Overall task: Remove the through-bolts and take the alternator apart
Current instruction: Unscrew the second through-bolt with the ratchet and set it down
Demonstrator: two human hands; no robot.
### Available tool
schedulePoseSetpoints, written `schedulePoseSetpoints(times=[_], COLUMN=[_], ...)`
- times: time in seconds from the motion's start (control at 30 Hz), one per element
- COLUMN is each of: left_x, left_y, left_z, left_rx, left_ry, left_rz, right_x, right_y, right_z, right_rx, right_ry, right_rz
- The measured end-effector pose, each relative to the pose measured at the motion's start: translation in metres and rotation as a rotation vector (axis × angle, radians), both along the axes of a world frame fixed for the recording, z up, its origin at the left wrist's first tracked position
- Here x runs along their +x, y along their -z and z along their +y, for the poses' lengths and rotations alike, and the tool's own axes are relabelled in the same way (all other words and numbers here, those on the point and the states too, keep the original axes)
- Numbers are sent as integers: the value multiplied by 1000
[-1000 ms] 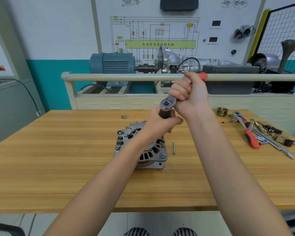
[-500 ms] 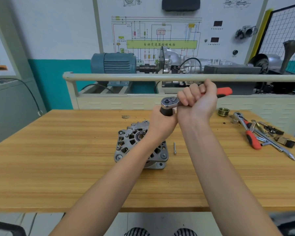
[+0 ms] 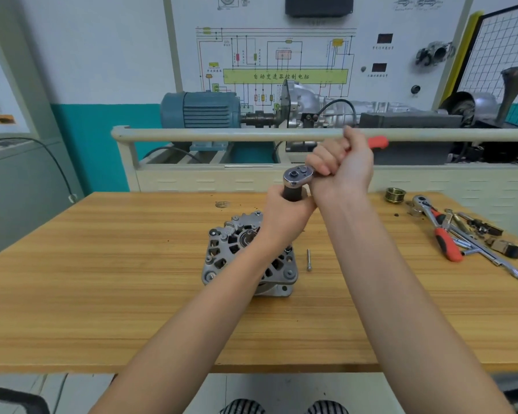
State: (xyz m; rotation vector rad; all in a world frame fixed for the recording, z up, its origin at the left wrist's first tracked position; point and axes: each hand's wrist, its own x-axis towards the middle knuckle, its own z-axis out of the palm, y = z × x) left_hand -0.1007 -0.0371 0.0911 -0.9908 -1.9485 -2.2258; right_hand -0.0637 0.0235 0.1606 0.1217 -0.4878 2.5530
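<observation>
A silver alternator (image 3: pixel 237 252) lies on the wooden table (image 3: pixel 102 279), partly hidden by my left forearm. Above its right side stands a ratchet wrench (image 3: pixel 298 175) with a dark socket under its head. My left hand (image 3: pixel 284 213) grips that socket. My right hand (image 3: pixel 341 168) grips the ratchet's handle, whose red end (image 3: pixel 377 142) sticks out to the right. One loose through-bolt (image 3: pixel 309 259) lies on the table just right of the alternator.
At the table's right lie a brass pulley (image 3: pixel 395 195), a second red-handled ratchet (image 3: pixel 440 231) and several small parts and tools. A beige rail (image 3: pixel 222 134) runs behind the table, with a blue motor (image 3: pixel 204 110) and a training board beyond.
My right hand has swung the ratchet handle to the right, so its red end shows further out. My left hand stays on the socket. The alternator has not moved.
</observation>
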Motion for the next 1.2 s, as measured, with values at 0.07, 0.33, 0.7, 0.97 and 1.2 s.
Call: schedulePoseSetpoints(times=[0.07,0.33,0.7,0.97,1.2], left_x=[2,-7,1,-5,2], left_y=[0,-7,4,-9,-1], left_z=[2,-19,3,-20,1], left_rx=[50,-298,-24,-371,-99], left_ry=[-18,253,-57,309,-43], left_rz=[-10,129,74,124,-11], right_x=[5,-7,11,-6,1], right_y=[6,-13,8,-13,-2], right_z=[-6,11,-6,14,-1], right_rx=[-44,223,-34,284,0], right_ry=[128,-492,117,-572,-17], right_rz=[64,-96,67,-124,-17])
